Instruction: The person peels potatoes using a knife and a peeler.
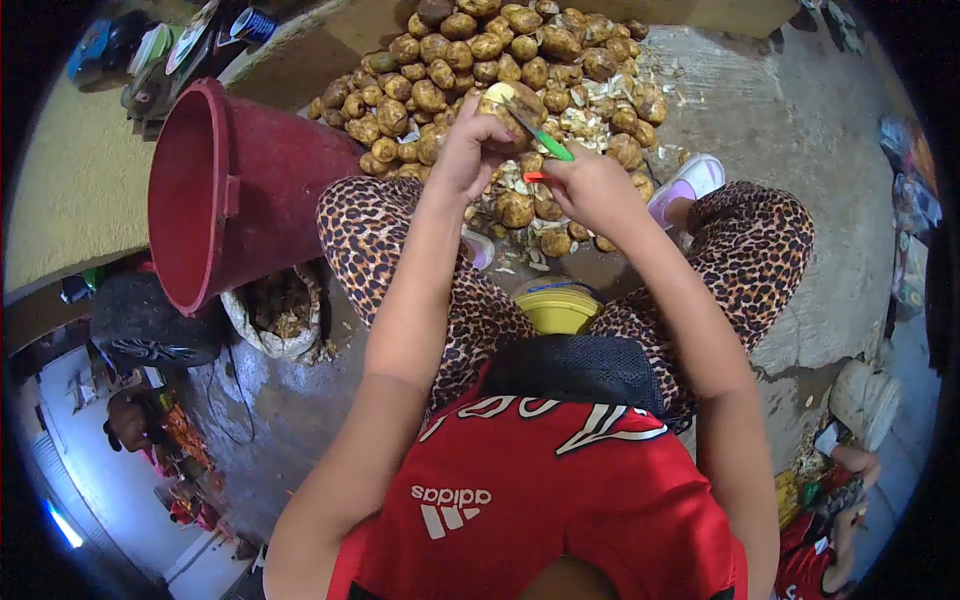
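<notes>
My left hand is closed around a round brown tuber that looks like a large potato. A pale, peeled patch shows on the tuber's upper left. In my right hand is a knife with a green handle, its dark blade lying against the tuber. A small orange-red piece sticks out by my right fingers; what it belongs to I cannot make out. Beyond both hands lies a big heap of similar tubers, with pale peelings scattered among them.
A large red bucket lies tilted at the left, beside a white sack of brown matter. Between my legs stands a yellow bucket. A dark tyre is farther left. Another person in red is at the lower right.
</notes>
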The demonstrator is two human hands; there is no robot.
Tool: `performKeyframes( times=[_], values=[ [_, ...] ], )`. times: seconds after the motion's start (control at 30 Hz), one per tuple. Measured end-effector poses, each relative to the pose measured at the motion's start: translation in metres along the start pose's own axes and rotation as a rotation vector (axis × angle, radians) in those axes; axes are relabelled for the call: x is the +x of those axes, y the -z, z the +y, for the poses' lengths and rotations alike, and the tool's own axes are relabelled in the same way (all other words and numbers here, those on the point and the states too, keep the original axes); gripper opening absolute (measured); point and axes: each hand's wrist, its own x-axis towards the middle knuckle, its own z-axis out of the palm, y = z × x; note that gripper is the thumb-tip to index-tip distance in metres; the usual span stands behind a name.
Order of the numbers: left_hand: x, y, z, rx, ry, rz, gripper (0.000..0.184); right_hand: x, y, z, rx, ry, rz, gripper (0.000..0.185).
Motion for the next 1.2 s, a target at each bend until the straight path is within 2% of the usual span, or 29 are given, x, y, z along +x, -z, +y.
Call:
performKeyframes(
  times=[0.07,0.17,0.27,0.37,0.57,0.87,1.07,1.2],
  values=[
    [-0.001,-0.005,-0.002,0.173,-0.135,0.039,0.044,0.000,-0.003,-0.001,0.005,-0.013,0.021,0.009],
    [0.001,-0.002,-0.002,0.216,-0.128,0.061,0.044,0.002,-0.009,0.001,-0.002,-0.012,0.042,0.009],
    [-0.002,0.000,0.004,0.019,-0.024,-0.016,0.045,0.003,-0.004,0.006,-0.035,0.015,0.024,0.010],
    [-0.004,0.000,0.008,-0.052,0.087,-0.013,0.046,0.005,0.002,0.013,-0.073,0.069,0.038,0.011],
    [-0.001,0.003,0.003,-0.022,0.009,0.022,0.042,0.002,0.010,-0.004,-0.120,-0.036,-0.006,0.011],
    [0.001,0.006,-0.001,0.056,-0.024,0.094,0.037,-0.003,0.034,-0.020,0.016,0.011,-0.122,0.011],
    [-0.002,0.003,0.001,0.056,-0.058,0.078,0.032,0.000,0.043,-0.015,-0.122,0.039,-0.167,0.011],
    [0.002,0.012,0.001,-0.049,0.038,0.064,0.024,0.011,0.045,-0.001,-0.205,0.114,-0.154,0.009]
  ],
)
